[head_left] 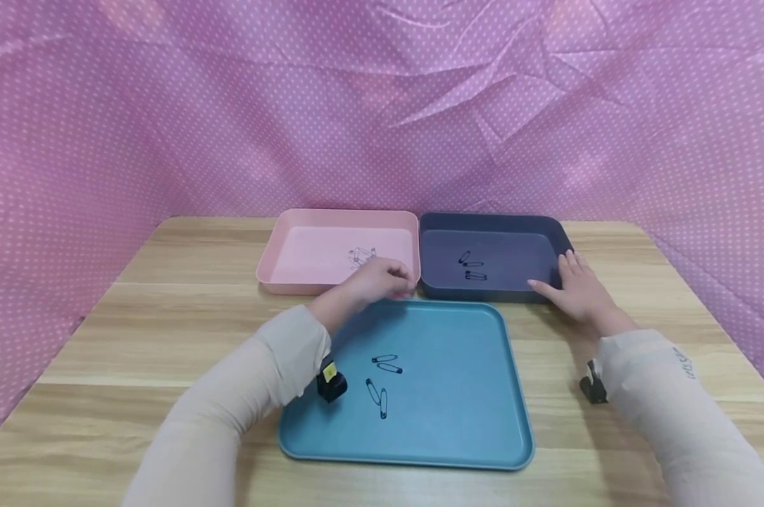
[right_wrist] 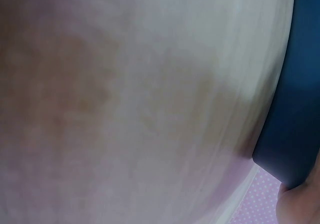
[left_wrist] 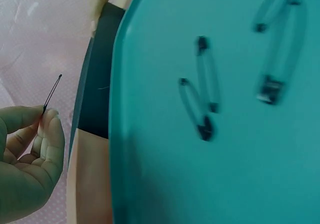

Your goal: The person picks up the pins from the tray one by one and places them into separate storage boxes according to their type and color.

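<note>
My left hand (head_left: 382,280) pinches a black safety pin (left_wrist: 52,92) between thumb and fingertips; the pin sticks up from the grip in the left wrist view. That hand hovers by the front right corner of the pink tray (head_left: 312,246), above the far edge of the blue tray (head_left: 451,394). On the blue tray several black safety pins (head_left: 384,403) lie in two loose pairs. My right hand (head_left: 581,292) rests with extended fingers on the right front corner of the dark navy tray (head_left: 508,253). Only part of it shows in the right wrist view.
Several safety pins (head_left: 361,256) lie clustered in the pink tray, and several black safety pins (head_left: 475,276) lie in the navy tray. Those two trays stand side by side behind the blue one on a wooden table (head_left: 166,310). A pink dotted cloth (head_left: 356,127) hangs around the back.
</note>
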`<state>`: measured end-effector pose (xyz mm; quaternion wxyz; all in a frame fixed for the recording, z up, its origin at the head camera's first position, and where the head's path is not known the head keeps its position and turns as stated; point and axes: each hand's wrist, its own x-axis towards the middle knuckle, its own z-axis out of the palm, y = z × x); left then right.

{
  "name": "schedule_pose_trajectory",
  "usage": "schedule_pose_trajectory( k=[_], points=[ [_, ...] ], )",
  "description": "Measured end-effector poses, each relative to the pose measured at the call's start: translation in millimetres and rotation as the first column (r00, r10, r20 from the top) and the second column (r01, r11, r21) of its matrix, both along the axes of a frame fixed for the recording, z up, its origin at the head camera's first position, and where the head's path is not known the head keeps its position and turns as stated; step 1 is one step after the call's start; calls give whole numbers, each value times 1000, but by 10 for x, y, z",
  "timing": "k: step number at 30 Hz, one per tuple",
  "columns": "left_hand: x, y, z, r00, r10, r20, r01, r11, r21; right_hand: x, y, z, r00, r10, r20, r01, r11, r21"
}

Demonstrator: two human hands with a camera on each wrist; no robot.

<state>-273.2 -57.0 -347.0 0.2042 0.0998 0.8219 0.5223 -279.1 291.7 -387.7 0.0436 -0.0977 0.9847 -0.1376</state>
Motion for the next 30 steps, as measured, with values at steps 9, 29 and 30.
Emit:
schedule_pose_trajectory(
  k=[9, 29, 30],
  points=[
    [-248, 215, 32, 1000, 28, -11, -28, 999, -22, -3, 6, -9, 1000, -6, 1, 6, 1000, -5],
    [-632, 860, -191, 990, 139, 34, -142, 987, 80, -9, -2, -7, 1000, -16, 1, 16, 1000, -8],
    [-642, 889, -203, 989, 144, 22, -145, 986, 77, -7, -2, -4, 1000, -16, 2, 16, 1000, -6]
  ],
)
